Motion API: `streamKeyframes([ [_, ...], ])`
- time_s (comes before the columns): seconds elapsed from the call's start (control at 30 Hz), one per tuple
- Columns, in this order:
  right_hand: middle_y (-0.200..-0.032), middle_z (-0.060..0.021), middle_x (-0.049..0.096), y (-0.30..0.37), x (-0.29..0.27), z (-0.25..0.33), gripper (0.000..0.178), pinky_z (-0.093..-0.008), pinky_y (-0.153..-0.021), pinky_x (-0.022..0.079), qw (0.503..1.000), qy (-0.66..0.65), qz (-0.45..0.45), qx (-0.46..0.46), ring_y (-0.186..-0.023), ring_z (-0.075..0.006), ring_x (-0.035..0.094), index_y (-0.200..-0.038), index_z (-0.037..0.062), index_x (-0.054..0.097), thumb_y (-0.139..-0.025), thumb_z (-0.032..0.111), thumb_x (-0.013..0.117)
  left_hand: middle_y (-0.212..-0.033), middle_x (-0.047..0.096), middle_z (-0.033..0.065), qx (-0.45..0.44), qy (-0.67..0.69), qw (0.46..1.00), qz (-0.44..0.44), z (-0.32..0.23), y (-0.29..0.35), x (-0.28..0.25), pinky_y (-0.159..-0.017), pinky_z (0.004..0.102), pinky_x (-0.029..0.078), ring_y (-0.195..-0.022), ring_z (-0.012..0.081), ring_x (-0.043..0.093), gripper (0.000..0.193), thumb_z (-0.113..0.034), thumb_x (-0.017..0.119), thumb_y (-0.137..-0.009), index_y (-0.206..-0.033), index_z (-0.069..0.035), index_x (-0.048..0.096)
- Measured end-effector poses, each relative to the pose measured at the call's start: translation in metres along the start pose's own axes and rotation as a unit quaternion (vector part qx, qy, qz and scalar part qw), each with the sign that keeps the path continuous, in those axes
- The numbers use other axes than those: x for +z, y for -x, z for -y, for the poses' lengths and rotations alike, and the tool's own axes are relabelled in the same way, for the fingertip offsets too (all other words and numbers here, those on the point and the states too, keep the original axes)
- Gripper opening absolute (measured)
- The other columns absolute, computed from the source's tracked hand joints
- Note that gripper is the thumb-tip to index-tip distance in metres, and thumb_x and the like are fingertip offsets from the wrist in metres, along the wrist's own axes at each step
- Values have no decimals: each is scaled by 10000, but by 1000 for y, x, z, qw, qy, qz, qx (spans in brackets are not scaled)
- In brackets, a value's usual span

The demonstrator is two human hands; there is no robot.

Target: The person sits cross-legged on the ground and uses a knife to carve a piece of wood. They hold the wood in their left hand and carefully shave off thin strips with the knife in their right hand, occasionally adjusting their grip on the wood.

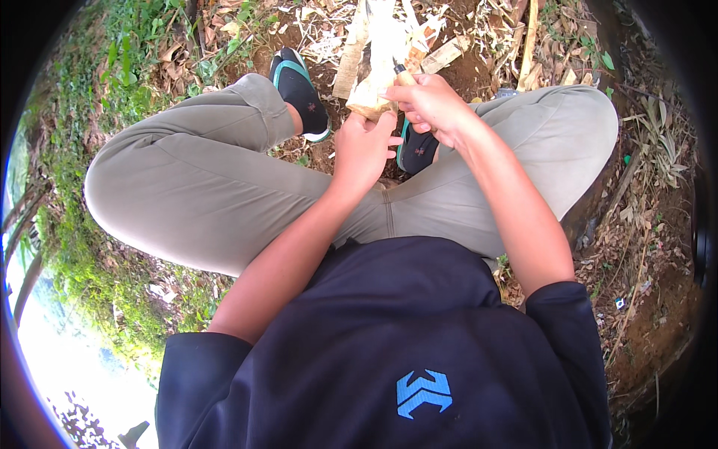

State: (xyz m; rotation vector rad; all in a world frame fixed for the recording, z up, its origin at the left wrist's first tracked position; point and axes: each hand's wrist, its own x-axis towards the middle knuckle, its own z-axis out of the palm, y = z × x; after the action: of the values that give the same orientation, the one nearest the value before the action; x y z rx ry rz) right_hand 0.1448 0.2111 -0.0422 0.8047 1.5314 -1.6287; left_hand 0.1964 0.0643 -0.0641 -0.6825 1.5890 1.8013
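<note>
Between my bent legs, my left hand (pixel 363 144) grips the near end of a pale piece of wood (pixel 366 96), its thumb and fingers closed around the bottom. Just to the right, my right hand (pixel 434 106) is wrapped round a knife-like tool with a light wooden handle (pixel 406 77) and a dark collar. That handle lies close against the wood's right side. Strong glare washes out the far part of the wood and the tool's working end, so the blade cannot be made out.
Wood chips and split pieces (pixel 447 54) litter the brown soil beyond my hands. My dark shoe (pixel 299 93) rests left of the wood. Green plants (pixel 123 63) grow at the left, and dry leaves (pixel 658 142) with twigs lie at the right.
</note>
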Motion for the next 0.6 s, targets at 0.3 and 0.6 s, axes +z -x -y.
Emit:
streamKeyframes([
  [0.3, -644, 77, 460, 2, 9, -6, 214, -210, -404, 266, 994, 70, -66, -53, -464, -9, 355, -967, 66, 585, -898, 214, 723, -967, 698, 163, 13, -8, 1000, 0, 3, 0, -3, -590, 289, 591, -804, 220, 746, 422, -234, 632, -934, -1169, 112, 573],
  [0.6, -616, 73, 454, -6, 11, -9, 198, -227, -420, 273, 997, 24, -35, -58, -474, -17, 347, -893, 74, 593, -892, 211, 737, -958, 711, 177, 9, -12, 1000, 10, 2, -2, -2, -605, 286, 591, -824, 209, 747, 399, -219, 626, -938, -1160, 109, 579],
])
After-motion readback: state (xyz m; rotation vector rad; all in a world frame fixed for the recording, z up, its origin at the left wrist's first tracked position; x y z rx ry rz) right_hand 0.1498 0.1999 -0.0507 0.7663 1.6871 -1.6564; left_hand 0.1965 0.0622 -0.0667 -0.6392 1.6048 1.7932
